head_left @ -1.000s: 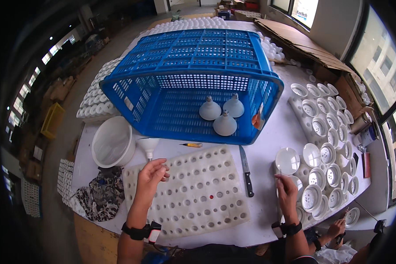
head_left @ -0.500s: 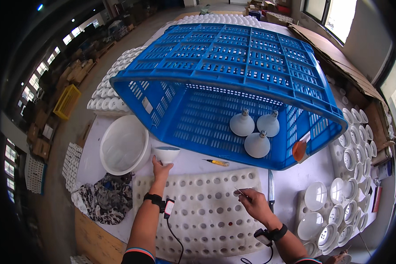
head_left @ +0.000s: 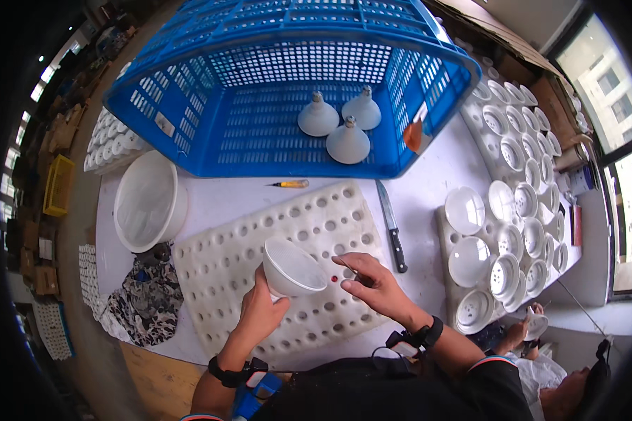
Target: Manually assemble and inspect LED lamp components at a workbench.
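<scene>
White cone-shaped cup (head_left: 293, 268) sits tilted in the grasp of a worker's left hand (head_left: 261, 311), above a pale perforated board (head_left: 221, 277) on the table (head_left: 421, 259). The right hand (head_left: 376, 286) curls near the cup's rim; whether its fingers pinch anything cannot be told. Beyond, three white bulbs (head_left: 348, 146) stand inside a blue crate (head_left: 260, 133).
</scene>
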Motion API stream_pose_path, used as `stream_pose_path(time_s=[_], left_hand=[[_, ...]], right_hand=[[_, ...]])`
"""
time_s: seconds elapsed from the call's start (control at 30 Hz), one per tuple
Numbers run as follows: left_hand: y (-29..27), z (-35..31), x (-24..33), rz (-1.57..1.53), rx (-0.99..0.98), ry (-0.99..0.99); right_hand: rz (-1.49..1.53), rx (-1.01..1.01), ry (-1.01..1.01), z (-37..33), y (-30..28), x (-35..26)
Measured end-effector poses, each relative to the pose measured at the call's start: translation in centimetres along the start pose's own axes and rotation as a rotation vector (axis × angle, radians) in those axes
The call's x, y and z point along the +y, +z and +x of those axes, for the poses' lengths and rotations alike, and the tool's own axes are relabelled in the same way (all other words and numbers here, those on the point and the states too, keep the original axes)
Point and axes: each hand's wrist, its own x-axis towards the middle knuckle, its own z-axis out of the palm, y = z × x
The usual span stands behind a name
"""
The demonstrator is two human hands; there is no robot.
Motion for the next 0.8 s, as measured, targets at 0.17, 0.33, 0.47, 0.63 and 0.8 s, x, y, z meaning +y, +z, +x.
stream_pose_path(time_s=[0.17,0.33,0.47,0.63,0.8], left_hand=[[2.9,-7.0,0.7,0.019,-0.262,0.058],[4.9,-10.0,-0.6,-0.162,-0.320,0.242],[5.4,-11.3,-0.1,-0.241,-0.387,0.226],[5.3,-11.9,-0.4,-0.381,-0.533,0.060],[5.1,-12.4,-1.5,-0.709,-0.686,-0.147]], right_hand=[[0.057,-0.179,-0.056,-5.8,1.5,1.2],[0.152,-0.227,0.155,-11.0,2.0,1.4],[0.127,-0.192,0.161,-13.1,2.8,1.5],[0.175,-0.163,0.162,-14.8,3.5,0.9],[0.219,-0.141,0.046,-15.2,4.6,1.9]])
